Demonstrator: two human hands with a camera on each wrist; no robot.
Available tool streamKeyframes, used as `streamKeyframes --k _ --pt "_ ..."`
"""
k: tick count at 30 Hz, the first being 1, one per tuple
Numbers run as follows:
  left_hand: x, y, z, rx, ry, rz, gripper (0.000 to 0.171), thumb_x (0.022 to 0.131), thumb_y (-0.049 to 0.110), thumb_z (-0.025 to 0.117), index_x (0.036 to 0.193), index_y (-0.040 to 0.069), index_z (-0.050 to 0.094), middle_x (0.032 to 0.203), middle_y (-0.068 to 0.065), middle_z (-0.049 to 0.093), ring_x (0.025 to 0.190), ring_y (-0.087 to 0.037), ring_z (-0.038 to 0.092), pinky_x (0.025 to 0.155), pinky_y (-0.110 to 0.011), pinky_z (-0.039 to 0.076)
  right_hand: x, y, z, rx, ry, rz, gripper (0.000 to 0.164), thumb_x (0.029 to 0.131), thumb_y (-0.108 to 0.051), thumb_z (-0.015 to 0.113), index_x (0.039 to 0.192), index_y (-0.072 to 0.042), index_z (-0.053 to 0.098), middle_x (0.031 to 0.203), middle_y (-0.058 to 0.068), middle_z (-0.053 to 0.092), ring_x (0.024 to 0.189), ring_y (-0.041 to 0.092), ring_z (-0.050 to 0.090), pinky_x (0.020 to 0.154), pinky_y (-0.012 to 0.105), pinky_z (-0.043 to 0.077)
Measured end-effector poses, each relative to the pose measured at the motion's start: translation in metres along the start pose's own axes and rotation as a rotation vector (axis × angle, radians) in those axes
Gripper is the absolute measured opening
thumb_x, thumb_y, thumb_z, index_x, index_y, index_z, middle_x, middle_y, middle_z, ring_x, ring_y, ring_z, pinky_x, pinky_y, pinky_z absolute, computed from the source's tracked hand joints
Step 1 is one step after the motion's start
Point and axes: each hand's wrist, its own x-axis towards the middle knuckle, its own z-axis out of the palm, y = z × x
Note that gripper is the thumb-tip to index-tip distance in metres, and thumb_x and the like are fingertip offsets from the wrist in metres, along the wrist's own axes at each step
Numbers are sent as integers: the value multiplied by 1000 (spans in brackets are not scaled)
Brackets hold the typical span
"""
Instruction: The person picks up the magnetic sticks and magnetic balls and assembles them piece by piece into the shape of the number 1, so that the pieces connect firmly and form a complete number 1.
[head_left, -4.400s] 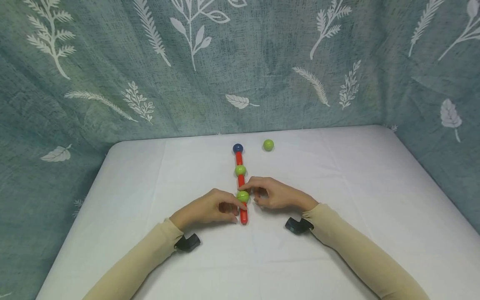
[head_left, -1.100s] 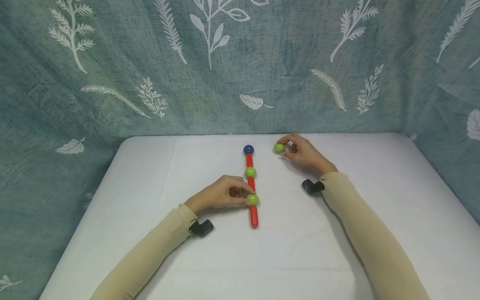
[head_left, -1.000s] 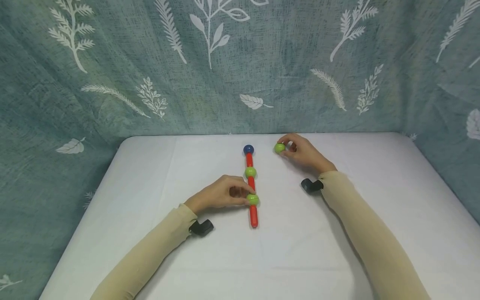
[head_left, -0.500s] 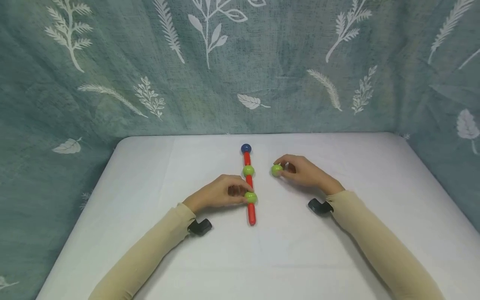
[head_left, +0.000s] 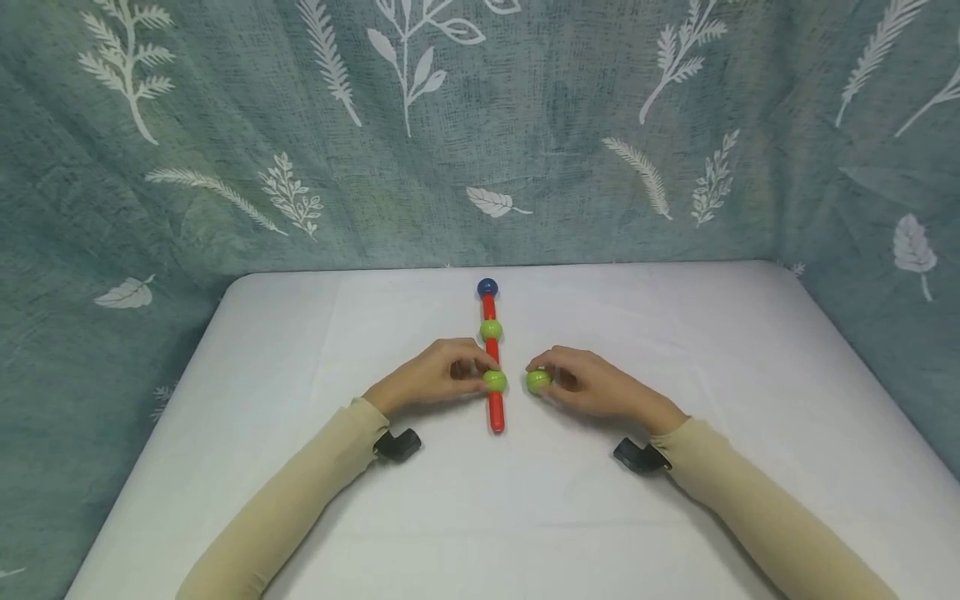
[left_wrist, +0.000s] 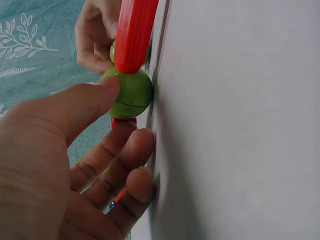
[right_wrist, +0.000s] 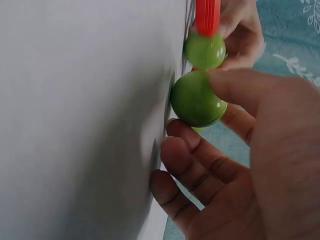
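Note:
A straight chain lies on the white table, made of red rods joined by balls. From its blue ball [head_left: 487, 287] at the far end it runs through a green ball [head_left: 491, 330] to a nearer green ball [head_left: 495, 381], and ends in a bare red rod [head_left: 497, 412]. My left hand [head_left: 435, 375] pinches the nearer green ball from the left; its thumb [left_wrist: 95, 102] presses on that ball in the left wrist view. Just right of the chain, my right hand [head_left: 592, 385] holds a loose green ball [right_wrist: 197, 100] between thumb and fingers, apart from the chain.
The white-covered table [head_left: 660, 325] spreads around the chain. Behind it hangs a green-blue leaf-patterned cloth [head_left: 555, 200]. Black wrist cameras stick out below the left sleeve [head_left: 322, 475] and the right sleeve [head_left: 750, 492].
My right hand has brought the loose green ball from the far right of the chain toward me, level with the nearer green ball. Earlier, my left hand shifted from the near rod to that ball.

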Motion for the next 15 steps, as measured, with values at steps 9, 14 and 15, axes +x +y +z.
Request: streamKeyframes --k 9,14,15 --pt "6 -7 -4 23 25 -31 27 88 18 74 115 18 70 100 7 67 77 -12 59 70 -23 51 -13 -21 12 -9 -34 -24 34 92 -22 70 124 -19 62 96 -12 57 77 11 51 68 22 45" --pt "9 -10 -5 19 30 -37 26 88 20 74 114 19 70 102 8 67 77 -12 59 71 -24 51 -17 -31 20 1 -38 -36 33 91 -24 72 121 -23 60 93 -11 56 72 9 51 64 20 44" --pt "9 -11 -5 16 30 -35 26 88 19 74 114 19 70 102 8 67 77 -13 59 71 -24 51 -17 -32 22 7 -40 -43 33 91 -25 72 121 -23 60 92 -11 56 72 9 50 64 19 44"
